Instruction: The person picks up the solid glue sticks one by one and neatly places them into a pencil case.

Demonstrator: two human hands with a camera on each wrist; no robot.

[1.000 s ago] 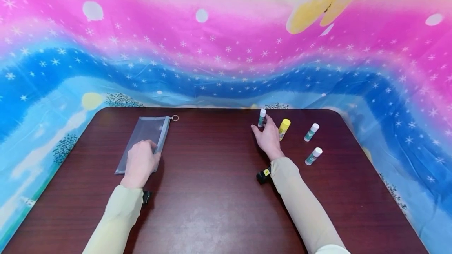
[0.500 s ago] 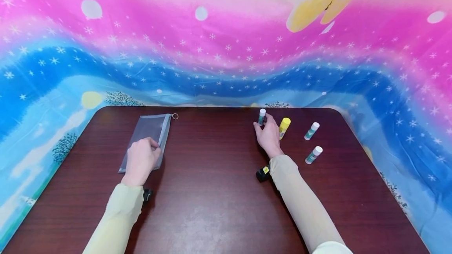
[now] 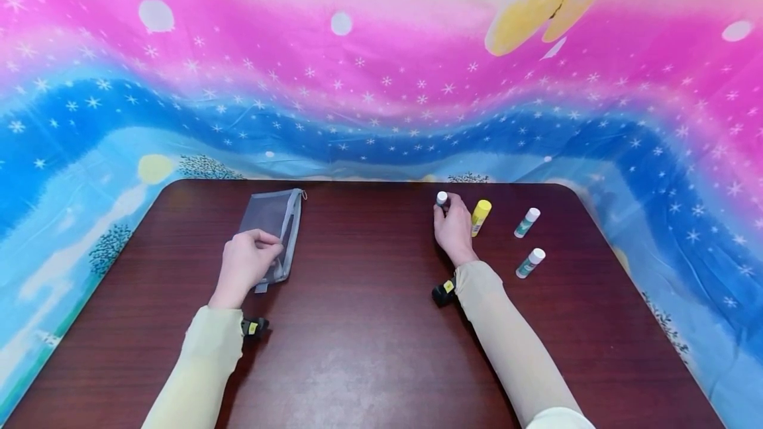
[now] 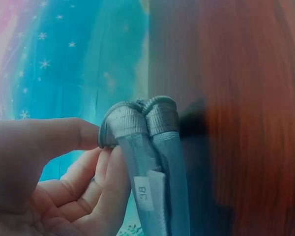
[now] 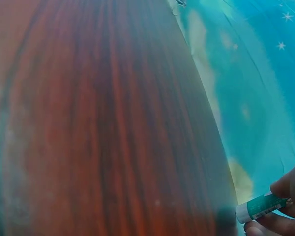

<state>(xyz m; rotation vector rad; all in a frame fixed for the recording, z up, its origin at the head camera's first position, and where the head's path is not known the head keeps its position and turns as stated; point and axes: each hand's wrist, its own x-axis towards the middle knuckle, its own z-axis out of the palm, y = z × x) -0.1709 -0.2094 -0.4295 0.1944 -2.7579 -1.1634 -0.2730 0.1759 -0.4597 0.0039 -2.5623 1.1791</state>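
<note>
The yellow stick stands on the tabletop; take every place from it. The pouch lies well to its left, raised along its zipped side, where the left hand pinches one edge between thumb and fingers. In the left wrist view the pinched band and the free band run side by side, with a narrow gap lower down. Just left of the yellow stick, the right hand has its grip round the held stick, white cap upward; whether its base touches the tabletop I cannot tell. The far stick is right of the yellow one, and the near stick is right of it and closer to the person.

To do this well, I'd pinch just the one band, so the mouth can spread, and steady the pouch without crumpling it. The right grip should be firm but light, leaving the cap free. Lifting straight up first is safest: the yellow stick sits right beside the knuckles and could topple.
</note>
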